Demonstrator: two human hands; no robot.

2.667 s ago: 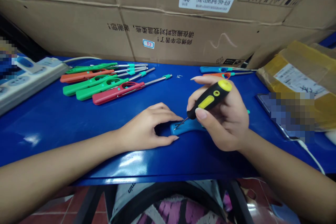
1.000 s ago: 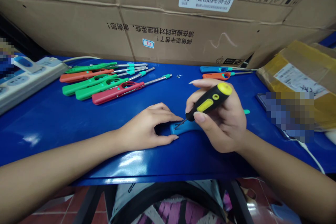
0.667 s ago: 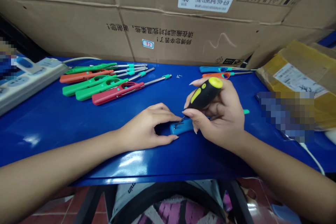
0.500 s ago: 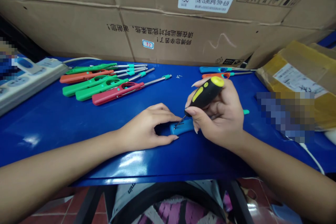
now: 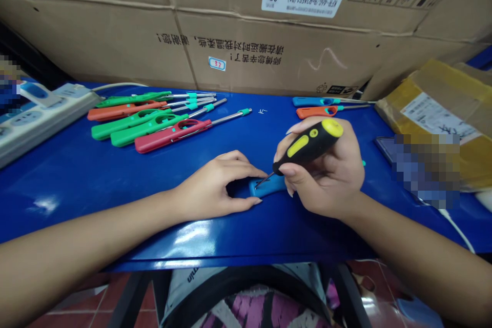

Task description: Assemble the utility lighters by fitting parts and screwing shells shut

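Observation:
My right hand grips a black and yellow screwdriver, its shaft slanting down to the left. The tip meets the end of a blue long-necked lighter lying on the blue table. My left hand steadies that end, thumb on the near side and fingers on the far side. Most of this lighter's front part is hidden behind my right hand; a bit of turquoise shows beyond it. To the left lie several green, orange and red lighters, the red lighter nearest.
A blue lighter and an orange lighter lie at the back right. A large cardboard box stands behind the table. On the left is a power strip; on the right, a taped parcel and a blurred phone-like object.
The screwdriver handle and my right hand have shifted slightly right, leaning the shaft lower. Its tip stays at the lighter's end. My left hand keeps its place.

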